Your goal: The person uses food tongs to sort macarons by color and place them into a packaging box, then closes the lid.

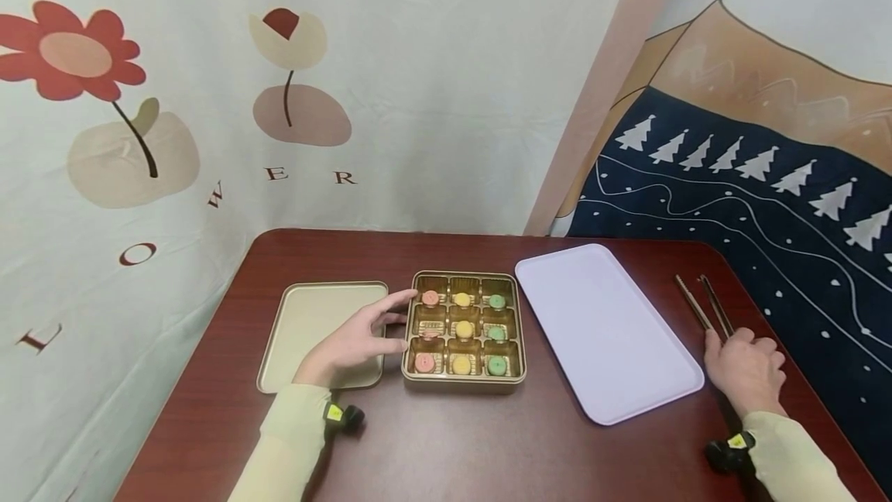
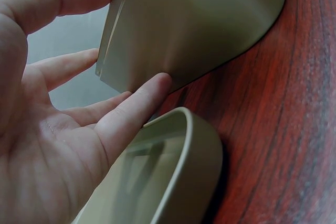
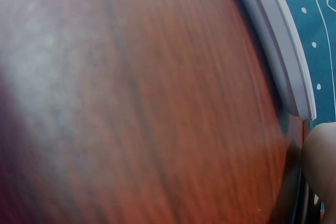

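Observation:
A gold tin [image 1: 464, 384] with a divided gold insert sits mid-table. Small round macaron-like pieces lie in its compartments: pink [image 1: 425, 362] in the left column, yellow [image 1: 461, 364] in the middle, green [image 1: 497, 366] on the right. My left hand [image 1: 358, 338], fingers spread, touches the tin's left side; the left wrist view shows fingertips against its wall [image 2: 210, 14]. Under that hand lies the shallow gold lid [image 1: 307, 324], inside up. My right hand [image 1: 747, 369] grips metal tongs [image 1: 695, 304], whose tips point away from me and stand apart. The right wrist view shows little of this hand.
A pale lilac tray [image 1: 606, 331] lies at an angle between the tin and my right hand. The dark red wooden table [image 1: 446, 440] ends at a printed cloth wall [image 1: 446, 99] behind and at the right.

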`<state>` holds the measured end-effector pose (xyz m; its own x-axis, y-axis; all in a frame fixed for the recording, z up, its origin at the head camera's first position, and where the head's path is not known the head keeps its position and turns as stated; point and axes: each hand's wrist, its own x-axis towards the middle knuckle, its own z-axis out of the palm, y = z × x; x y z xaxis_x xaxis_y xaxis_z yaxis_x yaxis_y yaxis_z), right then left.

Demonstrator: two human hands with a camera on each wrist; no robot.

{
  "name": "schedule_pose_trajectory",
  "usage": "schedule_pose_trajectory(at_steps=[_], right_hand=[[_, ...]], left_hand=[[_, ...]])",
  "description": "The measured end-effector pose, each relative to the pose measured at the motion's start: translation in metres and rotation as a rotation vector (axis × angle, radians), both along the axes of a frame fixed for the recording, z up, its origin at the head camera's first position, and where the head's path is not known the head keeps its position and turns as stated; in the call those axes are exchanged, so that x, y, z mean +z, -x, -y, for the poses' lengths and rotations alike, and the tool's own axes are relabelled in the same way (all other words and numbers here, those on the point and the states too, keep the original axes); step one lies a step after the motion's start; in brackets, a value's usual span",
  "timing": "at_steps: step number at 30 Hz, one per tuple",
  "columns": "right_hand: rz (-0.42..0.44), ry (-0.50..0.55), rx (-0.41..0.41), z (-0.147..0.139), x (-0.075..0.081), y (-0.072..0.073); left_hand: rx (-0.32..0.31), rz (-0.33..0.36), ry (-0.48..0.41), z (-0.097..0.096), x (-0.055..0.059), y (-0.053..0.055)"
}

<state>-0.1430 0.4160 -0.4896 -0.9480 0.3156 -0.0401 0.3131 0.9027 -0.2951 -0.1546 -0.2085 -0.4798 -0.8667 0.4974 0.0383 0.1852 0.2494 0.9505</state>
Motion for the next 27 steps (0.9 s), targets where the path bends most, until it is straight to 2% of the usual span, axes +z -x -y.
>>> schedule_pose_trajectory(at_steps=[7, 14, 21, 27], right_hand=[[0.035, -0.015, -0.003, -0.002, 0.004, 0.000], [0.013, -0.008, 0.012, -0.002, 0.007, -0.003], [-0.071, 0.006, 0.025, 0.002, 0.013, -0.005], [-0.150, 0.039, 0.068, 0.008, 0.015, -0.004]], left_hand=[[0.000, 0.007, 0.002, 0.000, 0.002, 0.000], [-0.001, 0.004, 0.010, 0.000, 0.004, -0.001], [0.014, 0.014, 0.035, -0.001, 0.006, -0.003], [0.017, 0.014, 0.060, 0.000, 0.009, -0.003]])
